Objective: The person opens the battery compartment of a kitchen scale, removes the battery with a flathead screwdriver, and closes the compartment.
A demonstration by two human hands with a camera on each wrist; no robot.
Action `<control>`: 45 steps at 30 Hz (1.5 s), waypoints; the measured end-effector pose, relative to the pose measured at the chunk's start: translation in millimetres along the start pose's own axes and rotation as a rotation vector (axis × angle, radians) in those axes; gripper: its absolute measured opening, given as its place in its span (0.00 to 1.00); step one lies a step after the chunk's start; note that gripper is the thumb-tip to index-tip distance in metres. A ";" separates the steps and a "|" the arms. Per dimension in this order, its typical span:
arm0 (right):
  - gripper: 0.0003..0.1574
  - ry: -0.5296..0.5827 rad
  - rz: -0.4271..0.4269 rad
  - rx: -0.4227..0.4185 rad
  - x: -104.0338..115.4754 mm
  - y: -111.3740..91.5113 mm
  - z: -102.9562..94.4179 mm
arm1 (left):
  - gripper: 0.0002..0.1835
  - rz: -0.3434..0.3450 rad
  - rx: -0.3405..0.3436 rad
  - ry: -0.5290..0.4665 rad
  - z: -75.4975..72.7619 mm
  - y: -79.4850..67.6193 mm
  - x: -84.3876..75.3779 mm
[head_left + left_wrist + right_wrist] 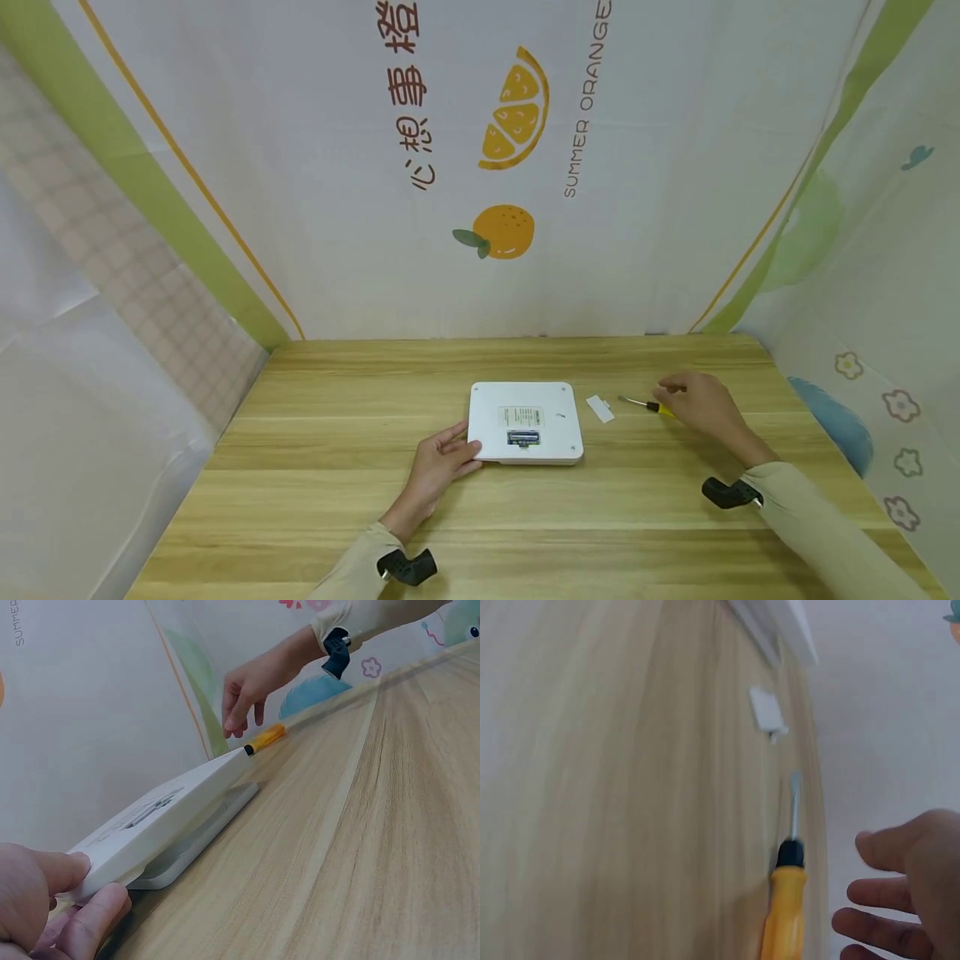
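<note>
My left hand (438, 467) grips the near left corner of a flat white device (495, 396), thumb on top and fingers beneath. Its underside faces up, with a printed label and an uncovered battery compartment (523, 438) holding a battery. In the left wrist view, a lighter plate sits below the tilted white body (187, 802). My right hand (697, 404) hovers by the yellow-handled screwdriver (784, 911), fingers loosely bent and holding nothing. The screwdriver's metal tip points toward a small white battery cover (600, 408) between it and the device.
The wooden table (360, 392) runs back to a hanging cloth (337, 250) printed with oranges. More printed cloth (885, 275) hangs along the right side. A black wrist mount (731, 492) sits on each sleeve.
</note>
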State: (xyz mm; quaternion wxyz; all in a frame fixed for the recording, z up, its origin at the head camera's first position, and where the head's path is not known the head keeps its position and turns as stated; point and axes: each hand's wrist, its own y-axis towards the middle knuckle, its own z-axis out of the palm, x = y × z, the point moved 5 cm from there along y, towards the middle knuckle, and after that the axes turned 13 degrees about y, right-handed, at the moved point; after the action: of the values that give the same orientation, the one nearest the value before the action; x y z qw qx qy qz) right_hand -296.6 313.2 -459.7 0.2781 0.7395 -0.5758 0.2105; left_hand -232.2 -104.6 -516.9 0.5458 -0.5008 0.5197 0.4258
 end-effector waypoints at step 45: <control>0.24 0.595 0.119 -0.263 -11.1 -47.8 -21.4 | 0.29 -0.059 -0.025 0.008 0.3 1.1 1.1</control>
State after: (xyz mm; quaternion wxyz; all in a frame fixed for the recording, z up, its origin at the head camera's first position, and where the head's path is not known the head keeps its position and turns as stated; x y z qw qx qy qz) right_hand -252.8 344.1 -458.6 0.5144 0.5683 -0.5337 0.3572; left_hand -233.2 -104.2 -518.1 0.5497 -0.5243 0.5017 0.4138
